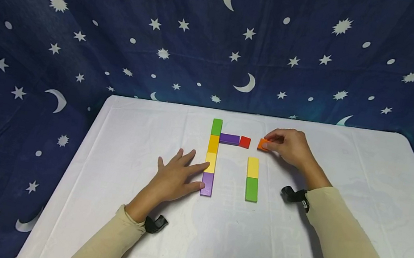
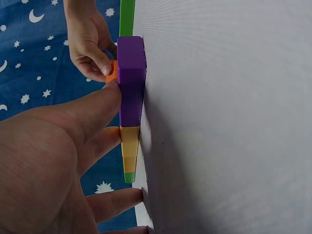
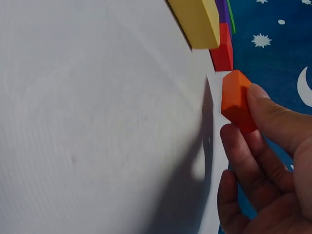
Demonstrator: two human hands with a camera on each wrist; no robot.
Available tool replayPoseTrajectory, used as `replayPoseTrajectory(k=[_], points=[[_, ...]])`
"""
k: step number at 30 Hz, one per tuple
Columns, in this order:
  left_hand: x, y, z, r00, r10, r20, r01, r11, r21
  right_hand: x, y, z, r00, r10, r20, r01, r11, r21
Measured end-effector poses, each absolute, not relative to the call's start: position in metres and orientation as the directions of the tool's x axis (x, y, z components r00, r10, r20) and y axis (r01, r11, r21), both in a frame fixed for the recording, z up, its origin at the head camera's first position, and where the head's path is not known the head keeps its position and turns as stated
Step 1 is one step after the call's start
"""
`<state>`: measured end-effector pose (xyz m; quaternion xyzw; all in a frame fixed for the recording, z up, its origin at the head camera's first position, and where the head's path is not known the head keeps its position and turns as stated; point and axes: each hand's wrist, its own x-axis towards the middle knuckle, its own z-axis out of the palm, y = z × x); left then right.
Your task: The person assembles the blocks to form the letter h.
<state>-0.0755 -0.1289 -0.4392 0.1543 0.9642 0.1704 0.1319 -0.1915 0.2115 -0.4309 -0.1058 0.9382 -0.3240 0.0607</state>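
An orange block point(image 1: 261, 144) is pinched between the thumb and fingers of my right hand point(image 1: 289, 146), a short gap to the right of a red block point(image 1: 244, 142). My left hand point(image 1: 172, 180) lies spread, its thumb touching the side of a purple block point(image 2: 130, 92) and its index finger at the yellow block point(image 1: 210, 163) above. Those two belong to a straight column that continues with an amber block point(image 1: 213, 144) and a green block point(image 1: 216, 127) at the far end. From the column a dark purple block point(image 1: 229, 139) runs rightward to the red one.
Right of the column, a second yellow block point(image 1: 253, 167) and a second green block point(image 1: 252, 190) stand end to end. A white cloth point(image 1: 220, 248) covers the table. Behind it hangs a dark blue curtain point(image 1: 202, 6) with moons and stars. Each wrist wears a black camera mount point(image 1: 156, 224).
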Motion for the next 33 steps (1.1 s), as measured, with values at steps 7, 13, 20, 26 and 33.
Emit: replayPoseTrajectory(k=[7, 13, 20, 26, 33], points=[[-0.075, -0.129, -0.439, -0.918, 0.342, -0.201, 0.251, 0.893, 0.373, -0.190, 0.205, -0.433, -0.969, -0.248, -0.007, -0.187, 0.748, -0.636], [-0.075, -0.129, -0.439, -0.919, 0.340, -0.202, 0.250, 0.895, 0.370, -0.189, 0.198, -0.435, -0.971, -0.240, -0.017, -0.172, 0.740, -0.650], [-0.075, -0.129, -0.439, -0.918, 0.343, -0.199, 0.252, 0.893, 0.372, -0.189, 0.192, -0.438, -0.972, -0.222, -0.072, -0.117, 0.731, -0.672], [-0.075, -0.129, -0.439, -0.918, 0.345, -0.193, 0.256, 0.891, 0.376, -0.189, 0.189, -0.441, -0.977, -0.185, -0.102, -0.070, 0.740, -0.669], [-0.076, -0.130, -0.439, -0.917, 0.348, -0.198, 0.256, 0.890, 0.377, -0.189, 0.189, -0.442, -0.977, -0.166, -0.133, -0.036, 0.744, -0.667]])
